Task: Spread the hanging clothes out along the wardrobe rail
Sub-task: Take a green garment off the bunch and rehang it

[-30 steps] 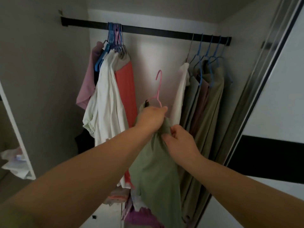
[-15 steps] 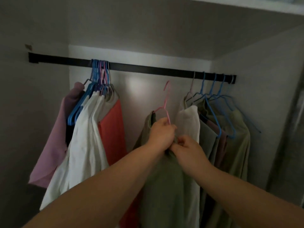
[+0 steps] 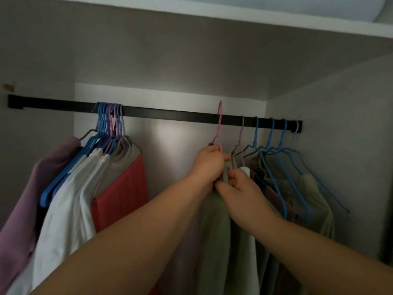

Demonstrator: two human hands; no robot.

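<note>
Nearest the camera, two bare forearms are raised from the lower edge toward the middle of the wardrobe. The left hand is closed in a fist around the neck of a pink hanger together with the bunched top of a green garment, which hangs straight down below both hands. The right hand is set just beside and slightly below the left one, its fingers pinched shut on the same green cloth at the collar. The two hands are almost touching.

Just to the right of the hands, a white garment is partly hidden behind the right hand, and a row of olive and brownish clothes on blue hangers is spaced out toward the right wall. Well to the left of the hands, a tight bunch of blue and pink hangers carries white garments, a red one and a mauve one, all pressed together.

Behind the hands, the black rail is seen running across the back wall. The hook of the pink hanger is lifted against the rail; whether it is seated over it cannot be told, as the hook is blurred. Above, the underside of a shelf is seen.
</note>
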